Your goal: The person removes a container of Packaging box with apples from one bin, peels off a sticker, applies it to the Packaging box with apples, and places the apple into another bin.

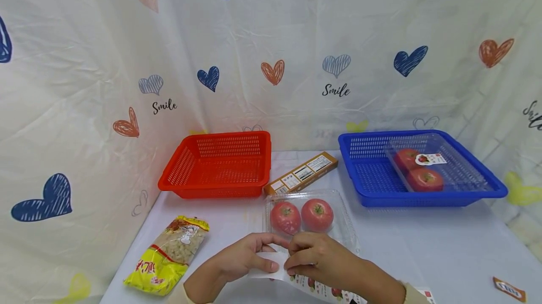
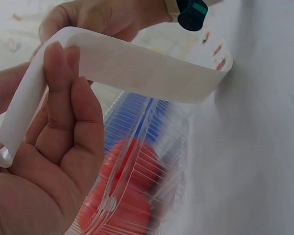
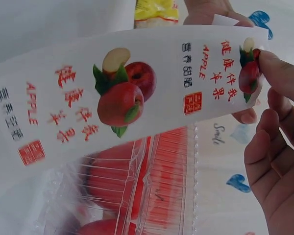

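Note:
My left hand (image 1: 239,259) grips the bare white end of a strip of apple stickers (image 3: 171,73), thumb on top and fingers beneath. Beside it, my right hand (image 1: 326,259) pinches the same strip between thumb and forefinger, at the edge of a printed label. The strip's blank back (image 2: 137,63) shows in the left wrist view, bending over the left fingers. Just beyond both hands lies a clear plastic box (image 1: 346,228) with two red apples (image 1: 317,215) inside. Its near side is hidden by my hands.
A red basket (image 1: 220,191) stands back left. The blue basket (image 1: 368,199) back right holds another clear box (image 1: 459,177) with two apples and a label. A long brown carton (image 1: 302,173) lies between them. A yellow food bag (image 1: 169,254) lies left, a small orange packet (image 1: 509,290) right.

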`<state>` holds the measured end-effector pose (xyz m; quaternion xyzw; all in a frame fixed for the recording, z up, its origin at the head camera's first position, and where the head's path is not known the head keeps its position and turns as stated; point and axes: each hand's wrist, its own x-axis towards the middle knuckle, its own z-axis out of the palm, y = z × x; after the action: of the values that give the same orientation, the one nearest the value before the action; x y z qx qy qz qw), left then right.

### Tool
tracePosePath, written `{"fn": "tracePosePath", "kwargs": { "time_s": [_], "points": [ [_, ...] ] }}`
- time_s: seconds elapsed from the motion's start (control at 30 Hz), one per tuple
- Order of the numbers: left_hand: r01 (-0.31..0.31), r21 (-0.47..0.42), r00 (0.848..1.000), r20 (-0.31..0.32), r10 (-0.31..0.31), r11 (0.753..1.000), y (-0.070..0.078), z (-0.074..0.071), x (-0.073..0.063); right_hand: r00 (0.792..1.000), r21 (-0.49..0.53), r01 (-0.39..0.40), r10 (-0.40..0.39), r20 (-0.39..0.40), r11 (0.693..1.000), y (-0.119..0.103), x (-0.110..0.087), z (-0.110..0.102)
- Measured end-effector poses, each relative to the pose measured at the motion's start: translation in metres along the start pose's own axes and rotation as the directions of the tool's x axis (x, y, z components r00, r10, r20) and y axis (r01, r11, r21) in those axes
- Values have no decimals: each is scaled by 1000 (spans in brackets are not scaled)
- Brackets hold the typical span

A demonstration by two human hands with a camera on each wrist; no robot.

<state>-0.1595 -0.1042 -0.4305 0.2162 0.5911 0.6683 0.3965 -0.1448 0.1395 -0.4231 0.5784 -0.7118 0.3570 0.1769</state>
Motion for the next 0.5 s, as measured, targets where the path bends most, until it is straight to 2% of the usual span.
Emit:
{"fn": "tracePosePath", "kwargs": {
  "time_s": [0.3,0.5],
  "points": [
    [-7,-12,1000,12,7,1000,-1,-2,-1,1000,7,-18,18,13,1000,-1,-1,-2],
    [10,24,1000,-21,-10,1000,-2,-4,-3,1000,-2,-5,5,8,1000,-1,-1,-4]
  ]
}}
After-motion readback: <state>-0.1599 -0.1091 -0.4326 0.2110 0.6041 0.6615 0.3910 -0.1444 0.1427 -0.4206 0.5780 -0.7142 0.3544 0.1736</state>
